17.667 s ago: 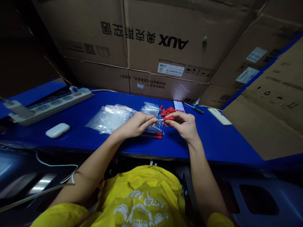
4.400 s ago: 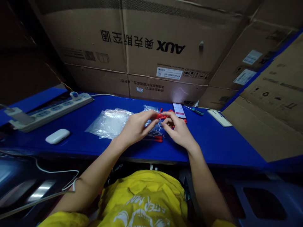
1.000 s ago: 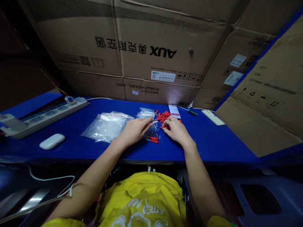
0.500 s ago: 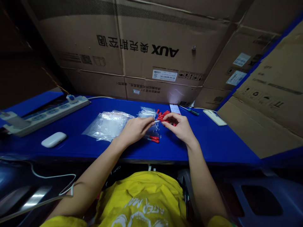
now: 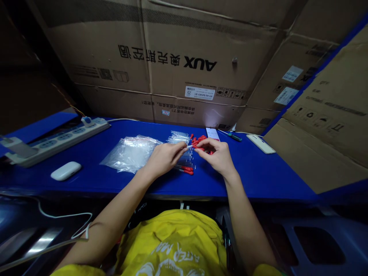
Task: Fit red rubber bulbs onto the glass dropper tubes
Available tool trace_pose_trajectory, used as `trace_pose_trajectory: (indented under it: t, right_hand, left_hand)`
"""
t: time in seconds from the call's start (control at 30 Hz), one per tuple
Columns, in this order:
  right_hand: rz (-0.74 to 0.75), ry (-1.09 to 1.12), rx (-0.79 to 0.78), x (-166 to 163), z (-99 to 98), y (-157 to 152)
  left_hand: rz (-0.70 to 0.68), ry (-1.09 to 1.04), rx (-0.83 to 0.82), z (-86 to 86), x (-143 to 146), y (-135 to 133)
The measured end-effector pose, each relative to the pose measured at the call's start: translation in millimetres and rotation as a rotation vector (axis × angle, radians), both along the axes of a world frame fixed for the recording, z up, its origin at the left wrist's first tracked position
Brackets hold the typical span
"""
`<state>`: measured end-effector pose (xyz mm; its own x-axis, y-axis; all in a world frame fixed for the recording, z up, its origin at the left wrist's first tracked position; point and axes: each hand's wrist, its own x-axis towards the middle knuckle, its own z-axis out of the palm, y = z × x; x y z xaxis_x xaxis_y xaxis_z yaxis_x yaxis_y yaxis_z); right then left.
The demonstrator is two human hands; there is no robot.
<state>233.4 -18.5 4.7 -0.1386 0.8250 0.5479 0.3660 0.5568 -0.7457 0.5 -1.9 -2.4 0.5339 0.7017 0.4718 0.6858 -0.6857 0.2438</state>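
Between the fingertips of my left hand (image 5: 164, 158) is a thin clear glass tube (image 5: 189, 146), its end pointing right. My right hand (image 5: 217, 156) pinches a red rubber dropper bulb (image 5: 197, 147) at that end; whether the tube sits inside the bulb I cannot tell. Beneath and behind my hands lies a row of clear glass tubes (image 5: 178, 136). Loose red bulbs (image 5: 201, 138) are heaped just beyond my right fingers, which partly hide them. Closer to me, red-capped droppers (image 5: 188, 169) rest at the near end of the row.
Clear plastic bags (image 5: 129, 153) lie left of the tubes on the blue table (image 5: 247, 174). Further left are a white case (image 5: 66, 171) and a power strip (image 5: 69, 136). A screwdriver (image 5: 234, 136) and white phone (image 5: 260, 143) lie back right. Cardboard (image 5: 172, 23) walls the back.
My right fingers have come a little closer to the tube's end, and the red bulb now shows between them. My left hand has hardly moved.
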Motion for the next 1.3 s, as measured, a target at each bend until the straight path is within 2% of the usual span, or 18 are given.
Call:
trace_pose_trajectory:
  t: [0.37, 0.87, 1.3]
  right_hand:
    - [-0.112, 0.081, 0.046, -17, -9.0, 0]
    - [-0.010, 0.296, -0.082, -21, -10.9, 2]
    - [0.019, 0.276, -0.081, -15, -12.4, 3]
  left_hand:
    - [-0.042, -0.128, -0.010, 1.7, -1, 1]
    - [-0.107, -0.163, 0.052, 0.7, -6, 3]
    - [-0.117, -0.096, 0.041, 1.2, -7, 3]
